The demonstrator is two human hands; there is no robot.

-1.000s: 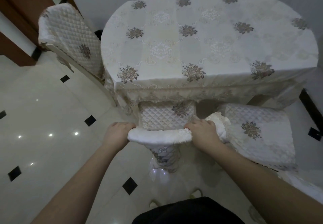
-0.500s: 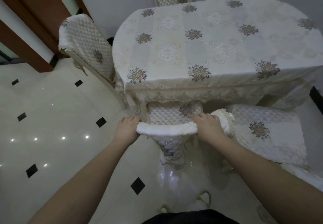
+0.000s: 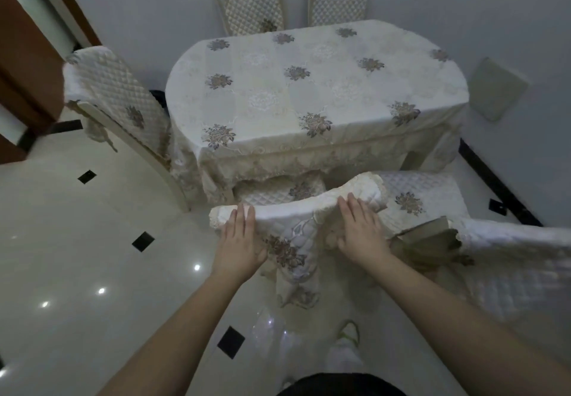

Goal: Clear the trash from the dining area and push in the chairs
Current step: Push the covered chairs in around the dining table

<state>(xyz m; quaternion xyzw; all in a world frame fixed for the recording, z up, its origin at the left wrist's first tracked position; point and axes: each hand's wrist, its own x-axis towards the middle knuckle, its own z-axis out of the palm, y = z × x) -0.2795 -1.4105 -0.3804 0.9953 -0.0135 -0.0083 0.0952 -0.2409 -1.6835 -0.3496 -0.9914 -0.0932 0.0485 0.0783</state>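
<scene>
A chair with a white quilted cover (image 3: 293, 219) stands with its seat tucked under the near edge of the dining table (image 3: 309, 92), which wears a cream floral cloth. My left hand (image 3: 239, 241) lies flat against the left end of the chair's backrest, fingers straight. My right hand (image 3: 360, 231) presses flat on the right end of the backrest top. A second covered chair (image 3: 423, 201) stands just right of it, its seat out from under the table and its backrest (image 3: 509, 259) toward me.
A third chair (image 3: 117, 99) stands at the table's left end and two chair backs (image 3: 253, 3) rise behind the far side by the grey wall. The glossy tiled floor (image 3: 92, 256) spreads to the left. A brown door frame (image 3: 27, 55) stands far left.
My fingers, curled over the backrest top before, now lie straight and flat on it. The chair has slid further under the table, and my view has pulled back and up.
</scene>
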